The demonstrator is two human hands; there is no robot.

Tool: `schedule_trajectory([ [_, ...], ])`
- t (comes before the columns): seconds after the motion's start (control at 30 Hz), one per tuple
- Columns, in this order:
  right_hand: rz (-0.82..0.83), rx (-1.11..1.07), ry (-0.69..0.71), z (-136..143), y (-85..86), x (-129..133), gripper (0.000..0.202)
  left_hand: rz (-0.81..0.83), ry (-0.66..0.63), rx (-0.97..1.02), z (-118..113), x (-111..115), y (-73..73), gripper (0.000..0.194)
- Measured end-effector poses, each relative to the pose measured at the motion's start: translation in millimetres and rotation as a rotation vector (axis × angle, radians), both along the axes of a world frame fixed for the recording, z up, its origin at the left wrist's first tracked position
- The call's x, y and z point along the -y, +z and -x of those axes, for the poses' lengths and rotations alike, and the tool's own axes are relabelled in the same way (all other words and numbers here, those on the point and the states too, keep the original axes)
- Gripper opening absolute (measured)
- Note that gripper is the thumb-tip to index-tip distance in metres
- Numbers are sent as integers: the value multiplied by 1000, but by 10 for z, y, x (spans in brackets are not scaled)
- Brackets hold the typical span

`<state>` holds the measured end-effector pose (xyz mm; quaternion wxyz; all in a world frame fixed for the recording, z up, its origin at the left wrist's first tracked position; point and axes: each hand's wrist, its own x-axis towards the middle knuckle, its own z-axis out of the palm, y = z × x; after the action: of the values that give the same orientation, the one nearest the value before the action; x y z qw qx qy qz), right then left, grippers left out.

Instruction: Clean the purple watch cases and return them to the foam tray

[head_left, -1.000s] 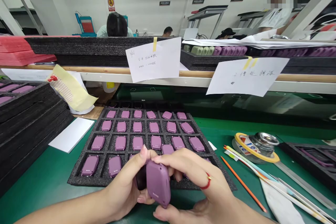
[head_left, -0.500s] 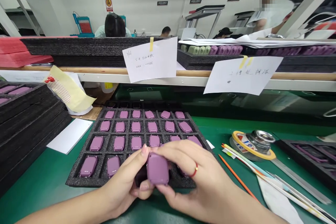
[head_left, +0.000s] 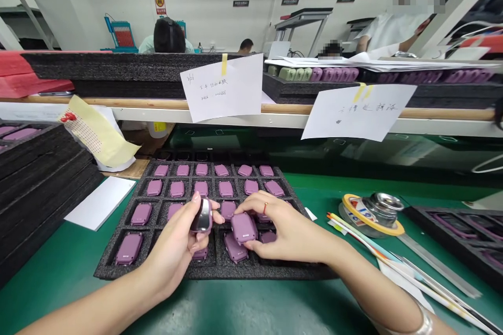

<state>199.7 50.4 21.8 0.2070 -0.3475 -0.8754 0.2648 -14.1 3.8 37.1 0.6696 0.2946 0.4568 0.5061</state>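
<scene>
My left hand [head_left: 173, 243] is closed around a purple watch body [head_left: 203, 215], its glossy black face turned towards the right. Between the thumb and fingers of my right hand [head_left: 288, 230] is a second purple watch body [head_left: 243, 227], back side up. It is held over another purple watch body [head_left: 236, 250] in the front row of a black foam tray [head_left: 275, 272]; whether the two touch I cannot tell. More purple watch bodies lie in the tray's compartments, back side up, some hidden by my hands.
To the right are a glass jar [head_left: 387, 204], a yellow tape roll [head_left: 349, 207], a steel ruler [head_left: 440, 264] and thin sticks. Black foam trays [head_left: 43, 188] are stacked at left beside a white pad [head_left: 100, 204]. Paper notes [head_left: 222, 89] hang from the shelf [head_left: 286, 116] ahead.
My hands have separated. The right hand has moved forward over the tray's front row with its watch body, while the left has drawn left, showing its watch body's black face.
</scene>
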Motion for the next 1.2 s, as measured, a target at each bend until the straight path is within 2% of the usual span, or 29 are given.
schedule_trajectory([
  [0.07, 0, 27, -34, -55, 6, -41, 41, -28, -34, 17, -2, -1, -35, 42],
  [0.17, 31, 129, -63, -123, 17, -89, 37, 18, -100, 77, -9, 5, -61, 53],
  [0.27, 64, 135, -69, -139, 75, -68, 46, 33, -181, 122, -24, 33, -56, 51],
  [0.37, 57, -29, -59, -82, 190, 64, 65, 19, -242, 177, -46, 73, -51, 49],
  [0.43, -5, -186, -15, -8, 257, 197, 64, 17, -267, 220, -63, 98, -57, 48],
  [0.57, -287, -292, 23, 146, 281, 442, 25, 23, -338, 304, -91, 139, -73, 47],
  [0.63, -356, -287, 15, 193, 261, 507, 13, 29, -372, 328, -104, 155, -79, 46],
  [0.8, -232, -452, -34, 219, 272, 499, 10, 0, -387, 317, -120, 179, -107, 45],
  [0.93, -133, -765, -182, 174, 335, 455, 11, -39, -418, 292, -95, 188, -110, 47],
  [1.0, -98, -847, -242, 143, 349, 451, 12, -59, -429, 288, -75, 192, -101, 48],
  [1.1, -120, -857, -246, 108, 333, 456, 14, -73, -437, 302, -57, 197, -90, 47],
  [1.2, -224, -812, -237, 86, 304, 447, 27, -75, -436, 307, -58, 199, -84, 48],
])
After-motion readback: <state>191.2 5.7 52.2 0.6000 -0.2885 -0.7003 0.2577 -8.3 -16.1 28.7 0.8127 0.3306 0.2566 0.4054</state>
